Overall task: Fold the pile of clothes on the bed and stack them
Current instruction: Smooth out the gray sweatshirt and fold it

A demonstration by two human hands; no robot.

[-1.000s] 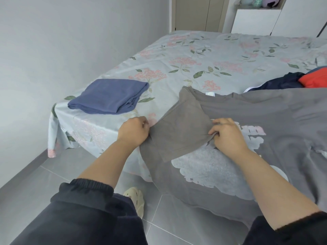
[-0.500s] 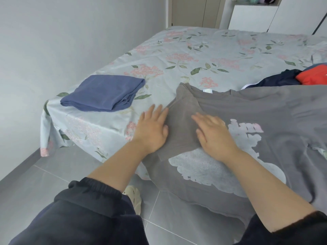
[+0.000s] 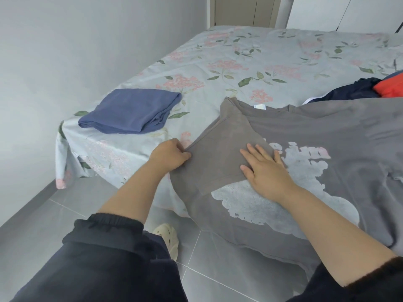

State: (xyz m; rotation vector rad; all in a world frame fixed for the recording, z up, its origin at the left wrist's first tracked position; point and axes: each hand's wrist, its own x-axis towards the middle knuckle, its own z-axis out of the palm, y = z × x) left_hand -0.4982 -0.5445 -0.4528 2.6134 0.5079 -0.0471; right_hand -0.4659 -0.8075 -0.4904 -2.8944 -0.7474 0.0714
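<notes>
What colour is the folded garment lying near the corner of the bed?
Blue, a plain slate blue; the folded garment shows clearly in the head view.

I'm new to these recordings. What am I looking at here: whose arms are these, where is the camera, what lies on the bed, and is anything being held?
No machine: a person's two bare arms, filmed by one head-worn camera looking down. On the flowered bed lies a spread grey T-shirt, its sleeve folded inward. The left hand pinches the shirt's edge by the fold; the right hand presses flat on the sleeve. A folded blue garment lies to the left; more clothes lie far right.
</notes>
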